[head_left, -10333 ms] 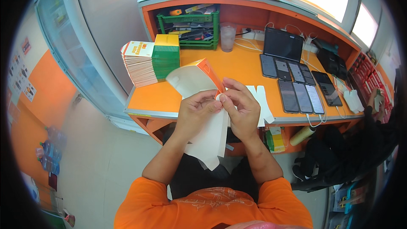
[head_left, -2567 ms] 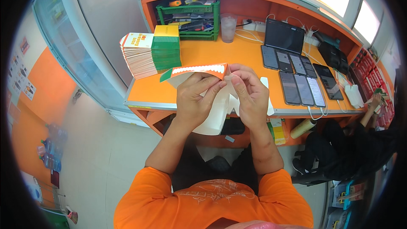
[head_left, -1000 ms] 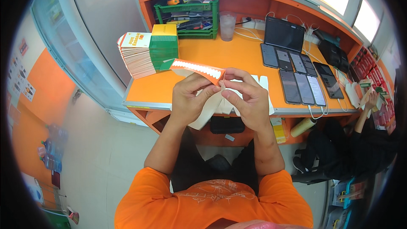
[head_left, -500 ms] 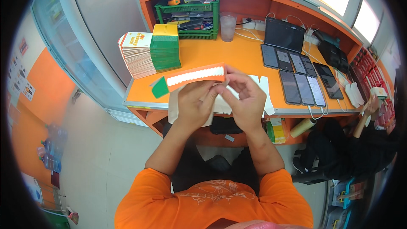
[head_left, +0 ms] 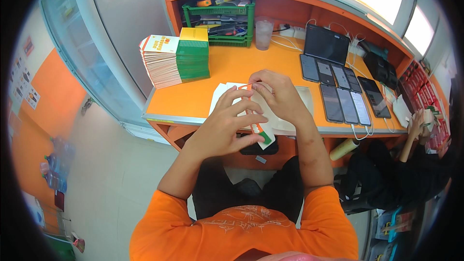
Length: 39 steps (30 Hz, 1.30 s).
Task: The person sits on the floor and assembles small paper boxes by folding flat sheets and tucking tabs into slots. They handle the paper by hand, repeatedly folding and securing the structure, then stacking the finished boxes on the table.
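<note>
A folded card piece (head_left: 261,131) in orange, white and green slants down toward me at the table's front edge, its green end nearest. The fingers of my right hand (head_left: 282,97) pinch its far end. Spread apart, the fingers of my left hand (head_left: 220,124) lie over the piece's near side and hide part of it; whether they press on it is hard to see. White flat card sheets (head_left: 218,95) lie beneath my hands on the orange table (head_left: 227,65). To the left stands a thick stack of folded cartons (head_left: 192,61), green, yellow and white.
Several phones (head_left: 333,97) lie at the right, before a dark tablet (head_left: 326,43) with cables. A plastic cup (head_left: 263,33) stands beside a green crate (head_left: 220,38) of tools. A co-worker's hands (head_left: 419,124) are at the far right. A yellow cylinder (head_left: 344,150) sits below the tabletop.
The card piece has turned from lying crosswise to slanting toward me, and is lower. My left hand has loosened and spread its fingers; my right hand keeps hold of one end.
</note>
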### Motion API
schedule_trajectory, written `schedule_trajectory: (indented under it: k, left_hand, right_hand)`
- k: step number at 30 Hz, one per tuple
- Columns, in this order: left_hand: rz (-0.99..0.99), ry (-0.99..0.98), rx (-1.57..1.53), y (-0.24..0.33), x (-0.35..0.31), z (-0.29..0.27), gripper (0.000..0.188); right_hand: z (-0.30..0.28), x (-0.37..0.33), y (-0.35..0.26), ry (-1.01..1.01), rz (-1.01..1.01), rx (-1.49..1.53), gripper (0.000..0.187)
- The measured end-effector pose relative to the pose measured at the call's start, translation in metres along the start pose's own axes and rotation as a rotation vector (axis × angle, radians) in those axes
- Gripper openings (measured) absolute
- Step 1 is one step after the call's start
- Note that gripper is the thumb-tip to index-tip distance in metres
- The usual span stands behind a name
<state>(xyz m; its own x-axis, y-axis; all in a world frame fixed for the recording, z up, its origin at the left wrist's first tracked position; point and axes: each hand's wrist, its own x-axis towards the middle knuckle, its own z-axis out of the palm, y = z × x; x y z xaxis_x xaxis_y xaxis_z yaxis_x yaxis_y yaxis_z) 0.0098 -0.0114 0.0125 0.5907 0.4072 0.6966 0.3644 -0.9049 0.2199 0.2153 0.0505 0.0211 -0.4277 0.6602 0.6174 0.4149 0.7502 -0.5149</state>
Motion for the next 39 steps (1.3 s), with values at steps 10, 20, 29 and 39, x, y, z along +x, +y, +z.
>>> schedule_trajectory:
  k: [10,20,29,39]
  left_hand:
    - [-0.633,0.498,-0.41,-0.048,-0.03,0.038,0.021]
    - [-0.646,0.614,-0.606,-0.037,-0.028,0.044,0.013]
    - [-0.634,0.398,-0.343,-0.029,-0.023,0.025,0.019]
    - [-0.625,0.319,-0.462,-0.023,-0.023,0.017,0.018]
  right_hand:
    - [0.015,-0.054,-0.01,-0.007,0.143,0.324,0.019]
    - [0.042,-0.054,-0.017,0.291,-0.108,-0.035,0.013]
    - [0.053,-0.046,-0.015,0.386,-0.196,-0.117,0.015]
    - [0.05,-0.045,-0.023,0.334,-0.048,0.062,0.01]
